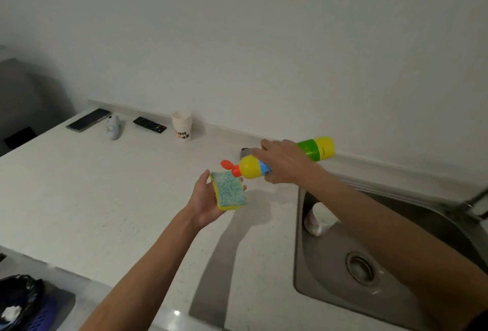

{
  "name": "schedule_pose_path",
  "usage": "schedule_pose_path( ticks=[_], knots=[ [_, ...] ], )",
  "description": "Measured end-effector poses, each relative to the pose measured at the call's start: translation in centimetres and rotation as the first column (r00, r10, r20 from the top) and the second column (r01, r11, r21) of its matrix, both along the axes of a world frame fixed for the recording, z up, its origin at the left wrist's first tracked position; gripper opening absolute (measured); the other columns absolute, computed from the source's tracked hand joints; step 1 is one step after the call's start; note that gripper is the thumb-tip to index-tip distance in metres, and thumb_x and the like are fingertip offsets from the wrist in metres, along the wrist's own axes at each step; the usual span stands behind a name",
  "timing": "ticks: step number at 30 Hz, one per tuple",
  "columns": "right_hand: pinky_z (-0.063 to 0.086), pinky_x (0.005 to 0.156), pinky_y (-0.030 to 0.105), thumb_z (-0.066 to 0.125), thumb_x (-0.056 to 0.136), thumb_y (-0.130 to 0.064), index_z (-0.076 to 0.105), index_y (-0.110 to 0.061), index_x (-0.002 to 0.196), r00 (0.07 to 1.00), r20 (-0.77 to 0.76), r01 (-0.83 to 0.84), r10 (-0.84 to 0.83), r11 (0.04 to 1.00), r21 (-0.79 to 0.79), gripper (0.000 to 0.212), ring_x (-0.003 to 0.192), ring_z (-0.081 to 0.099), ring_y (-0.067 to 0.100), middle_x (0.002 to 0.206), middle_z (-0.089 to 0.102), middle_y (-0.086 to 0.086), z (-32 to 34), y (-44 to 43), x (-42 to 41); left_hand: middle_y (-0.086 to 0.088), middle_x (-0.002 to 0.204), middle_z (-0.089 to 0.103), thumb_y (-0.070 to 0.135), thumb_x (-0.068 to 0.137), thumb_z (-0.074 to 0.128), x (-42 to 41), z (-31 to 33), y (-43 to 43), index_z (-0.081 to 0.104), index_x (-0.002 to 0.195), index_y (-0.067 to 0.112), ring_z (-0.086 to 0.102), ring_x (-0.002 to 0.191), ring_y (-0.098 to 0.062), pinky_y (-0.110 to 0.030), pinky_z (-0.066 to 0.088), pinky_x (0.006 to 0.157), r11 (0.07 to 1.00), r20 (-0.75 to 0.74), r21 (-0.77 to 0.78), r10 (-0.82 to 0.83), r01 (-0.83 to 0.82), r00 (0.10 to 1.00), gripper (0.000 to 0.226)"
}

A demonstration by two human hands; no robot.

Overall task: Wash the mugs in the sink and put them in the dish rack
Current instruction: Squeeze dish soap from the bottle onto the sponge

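My left hand (204, 199) holds a yellow sponge with a blue-green scrub face (229, 193) above the white counter, scrub face up. My right hand (284, 161) grips a yellow and green dish soap bottle (317, 148) tipped sideways, its open orange cap (229, 166) pointing at the sponge's top edge. A white mug (320, 218) lies on its side in the steel sink (343, 285) at the right, partly hidden by my right forearm. No dish rack is in view.
On the white counter (105, 198) at the back stand a stack of paper cups (182, 125), a black remote (149, 124), a small white device (113, 127) and a phone (88, 120). A bin with a black bag (18, 301) sits bottom left. The sink drain (360, 268) is uncovered.
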State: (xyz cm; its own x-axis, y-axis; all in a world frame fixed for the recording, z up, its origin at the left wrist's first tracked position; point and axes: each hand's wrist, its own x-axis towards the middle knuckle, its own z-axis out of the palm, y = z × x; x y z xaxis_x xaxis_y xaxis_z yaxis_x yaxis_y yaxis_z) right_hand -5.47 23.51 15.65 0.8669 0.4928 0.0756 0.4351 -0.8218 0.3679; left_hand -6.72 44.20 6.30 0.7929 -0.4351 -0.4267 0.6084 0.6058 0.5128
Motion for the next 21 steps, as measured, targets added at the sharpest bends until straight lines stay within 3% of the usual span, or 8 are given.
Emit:
schedule_pose_path(
  ticks=[3, 7, 16, 21],
  knots=[
    [0.039, 0.076, 0.038, 0.062, 0.085, -0.021, 0.043, -0.017, 0.128, 0.992, 0.090, -0.058, 0.085, 0.960, -0.272, 0.047, 0.098, 0.057, 0.030, 0.115, 0.055, 0.010, 2.6, 0.5, -0.9, -0.020, 0.126, 0.058, 0.057, 0.099, 0.024, -0.3, 0.1, -1.2, 0.043, 0.140, 0.004, 0.056, 0.112, -0.038, -0.051, 0.042, 0.094, 1.000, -0.016, -0.021, -0.024, 0.023, 1.000, 0.070],
    [0.040, 0.082, 0.040, 0.059, 0.088, -0.011, 0.040, -0.013, 0.128, 0.976, 0.080, -0.130, 0.201, 0.840, -0.527, 0.044, 0.102, 0.057, 0.031, 0.117, 0.056, 0.013, 3.9, 2.8, -2.1, -0.022, 0.126, 0.056, 0.059, 0.098, 0.020, -1.1, 0.4, -2.4, 0.039, 0.143, 0.003, 0.054, 0.112, -0.038, -0.051, 0.035, 0.099, 0.998, -0.018, -0.019, -0.054, 0.054, 0.998, 0.074],
    [0.042, 0.082, 0.039, 0.068, 0.084, -0.017, 0.041, -0.015, 0.128, 0.980, 0.093, -0.087, 0.175, 0.802, -0.591, 0.052, 0.102, 0.058, 0.030, 0.116, 0.058, 0.013, 4.7, 4.1, -3.3, -0.022, 0.126, 0.055, 0.060, 0.098, 0.018, -2.1, 0.4, -2.6, 0.038, 0.143, 0.001, 0.054, 0.112, -0.037, -0.050, 0.035, 0.101, 0.998, -0.026, 0.005, -0.055, 0.055, 0.998, 0.077],
    [0.043, 0.083, 0.039, 0.066, 0.086, -0.015, 0.042, -0.013, 0.127, 0.979, 0.096, -0.074, 0.178, 0.759, -0.647, 0.047, 0.101, 0.058, 0.030, 0.115, 0.058, 0.014, 4.4, 3.9, -3.9, -0.023, 0.145, 0.042, 0.060, 0.098, 0.017, -2.7, 0.8, -2.7, 0.036, 0.145, 0.004, 0.040, 0.134, -0.038, -0.052, 0.031, 0.103, 0.997, -0.029, 0.031, -0.070, 0.071, 0.997, 0.076]
  ],
)
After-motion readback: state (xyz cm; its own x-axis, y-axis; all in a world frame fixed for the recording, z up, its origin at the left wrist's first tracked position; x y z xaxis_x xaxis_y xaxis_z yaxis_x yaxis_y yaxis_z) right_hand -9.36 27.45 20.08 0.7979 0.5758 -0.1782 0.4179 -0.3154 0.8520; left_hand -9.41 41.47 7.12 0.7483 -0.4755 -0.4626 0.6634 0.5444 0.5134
